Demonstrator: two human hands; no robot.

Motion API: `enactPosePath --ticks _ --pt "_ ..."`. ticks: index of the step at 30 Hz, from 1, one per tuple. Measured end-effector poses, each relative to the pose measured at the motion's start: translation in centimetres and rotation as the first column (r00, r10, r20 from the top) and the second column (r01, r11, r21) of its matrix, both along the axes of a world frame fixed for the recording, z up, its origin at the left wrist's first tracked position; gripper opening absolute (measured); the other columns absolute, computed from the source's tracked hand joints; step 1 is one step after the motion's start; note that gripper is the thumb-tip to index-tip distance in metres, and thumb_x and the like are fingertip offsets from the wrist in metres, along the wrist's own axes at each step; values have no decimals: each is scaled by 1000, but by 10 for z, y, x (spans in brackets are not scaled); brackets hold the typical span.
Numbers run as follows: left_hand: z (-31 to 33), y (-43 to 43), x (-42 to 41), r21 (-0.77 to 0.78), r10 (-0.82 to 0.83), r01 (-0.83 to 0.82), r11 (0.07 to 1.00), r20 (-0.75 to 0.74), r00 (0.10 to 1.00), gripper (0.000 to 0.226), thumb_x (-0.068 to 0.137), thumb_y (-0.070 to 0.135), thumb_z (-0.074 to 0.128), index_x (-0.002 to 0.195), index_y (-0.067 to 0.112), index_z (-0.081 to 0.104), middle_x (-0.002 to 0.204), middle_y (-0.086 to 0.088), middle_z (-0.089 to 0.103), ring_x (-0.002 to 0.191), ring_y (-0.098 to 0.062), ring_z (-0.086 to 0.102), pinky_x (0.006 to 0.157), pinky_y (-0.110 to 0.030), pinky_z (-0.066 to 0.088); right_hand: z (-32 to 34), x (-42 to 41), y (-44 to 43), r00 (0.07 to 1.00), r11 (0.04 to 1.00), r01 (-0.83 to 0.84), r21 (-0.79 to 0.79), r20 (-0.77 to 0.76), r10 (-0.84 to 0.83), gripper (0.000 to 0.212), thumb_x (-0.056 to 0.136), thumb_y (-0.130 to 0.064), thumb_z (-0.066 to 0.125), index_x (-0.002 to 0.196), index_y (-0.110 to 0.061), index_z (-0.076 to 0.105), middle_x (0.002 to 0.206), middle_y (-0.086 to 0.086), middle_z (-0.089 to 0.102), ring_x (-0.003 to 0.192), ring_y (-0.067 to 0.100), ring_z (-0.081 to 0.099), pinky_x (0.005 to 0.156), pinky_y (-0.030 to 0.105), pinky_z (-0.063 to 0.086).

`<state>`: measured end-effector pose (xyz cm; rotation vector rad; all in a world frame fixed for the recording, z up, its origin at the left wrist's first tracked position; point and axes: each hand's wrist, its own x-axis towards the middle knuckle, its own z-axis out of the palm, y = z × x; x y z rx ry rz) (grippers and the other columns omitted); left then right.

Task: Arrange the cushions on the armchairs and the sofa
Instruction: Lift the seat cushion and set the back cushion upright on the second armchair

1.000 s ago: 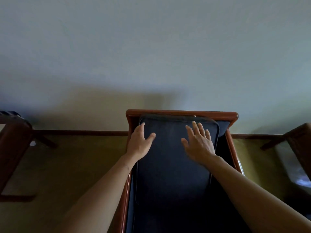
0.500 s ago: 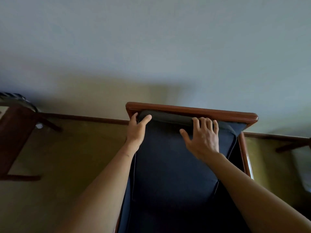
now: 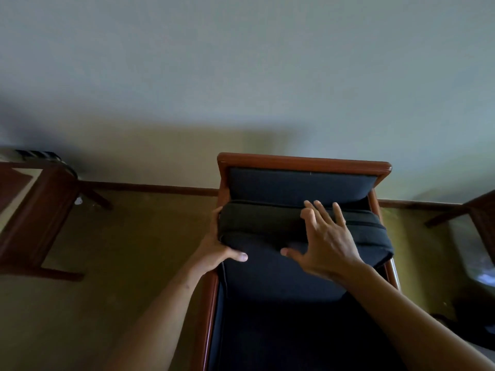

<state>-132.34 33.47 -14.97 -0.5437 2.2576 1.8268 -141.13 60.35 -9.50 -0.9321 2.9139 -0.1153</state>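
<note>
A dark blue back cushion leans forward in a wooden armchair, its top edge pulled away from the padded blue backrest. My left hand grips the cushion's upper left corner, thumb on the front face. My right hand lies flat on the cushion's top edge with fingers spread, pressing on it without closing round it. The seat below is in deep shadow.
A wooden table or chair frame stands at the left on the olive floor. Another wooden piece juts in at the right edge. A plain pale wall with a brown skirting board rises behind the armchair.
The cushion's top has come forward off the backrest, baring the blue padding behind. My left hand shifted down to clasp its corner; my right hand opened flat on its top.
</note>
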Motion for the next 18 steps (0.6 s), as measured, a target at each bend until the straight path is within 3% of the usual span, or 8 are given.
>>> enactPosePath --ticks 3,6,9,12,16,18 --pt "3 4 21 -93 -52 53 994 18 999 120 56 -6 99 147 35 32 141 9 51 127 -7 56 90 -17 52 5 20 -13 994 993 -104 47 19 103 113 64 -91 53 147 -17 30 154 6 40 146 29 33 123 58 15" --pt "6 8 44 -119 -37 41 992 43 998 119 58 -5 99 149 37 36 136 18 53 123 -1 55 87 -14 49 8 38 -21 995 993 -98 64 13 97 131 55 -97 50 153 -13 27 142 5 49 131 29 46 118 54 28" --pt "3 12 69 -147 -79 85 986 50 996 112 58 0 101 146 37 41 137 16 56 125 -4 57 85 -11 52 11 57 -14 992 992 -124 33 -19 124 116 55 -96 51 139 -16 44 126 2 54 115 25 50 107 46 39" --pt "2 28 92 -172 -106 113 979 46 993 110 59 -2 101 145 31 43 135 14 56 116 9 60 81 -3 51 11 78 7 988 988 -152 -34 -46 150 99 57 -92 55 125 -20 51 118 -2 55 107 23 52 100 45 43" --pt "4 60 113 -242 -108 118 963 54 993 94 62 9 103 139 23 53 123 15 63 105 15 62 78 1 47 9 99 46 984 980 -164 -117 -88 154 93 60 -87 62 122 -18 57 115 -3 58 104 24 56 95 45 44" --pt "7 77 118 -292 -80 81 953 14 997 89 60 13 105 129 33 54 112 23 68 103 23 59 78 0 47 10 105 66 981 972 -171 -160 -115 154 91 62 -85 64 122 -16 59 115 -2 59 103 25 57 93 45 44"
